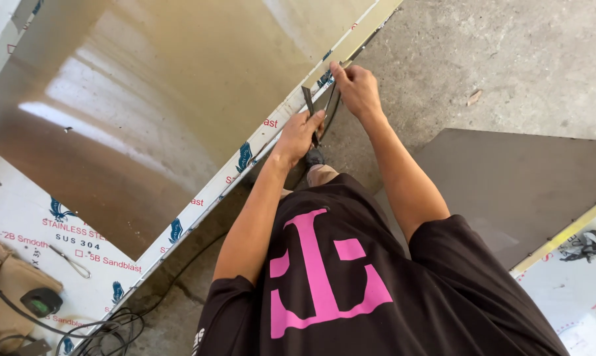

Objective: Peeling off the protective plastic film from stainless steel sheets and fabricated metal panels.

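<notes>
Stainless steel sheet (146,112): large, bare and mirror-bright over most of its face, with a white printed protective film left along the near border; lies flat, low on the concrete floor (509,59).

Steel edge strip (324,89): narrow turned-up border of the sheet, where both hands work. Judged stiff, heavy as a whole, slick on the polished face and sharp at cut edges; best held at the film-covered border, fingers off the raw edge.

Left hand (300,135): closed on a thin dark flat tool (309,102) standing against the strip; its kind cannot be told.

Right hand (356,86): fingers pinched together on the strip's top edge, just beyond the tool.

Second sheet (522,184): dull grey-brown, flat on the floor to the right, well apart from the hands.

Black cable (113,326): coiled at lower left, near a small dark device with a green face (41,302).

Wire loop (70,262): lying on the film.
</notes>
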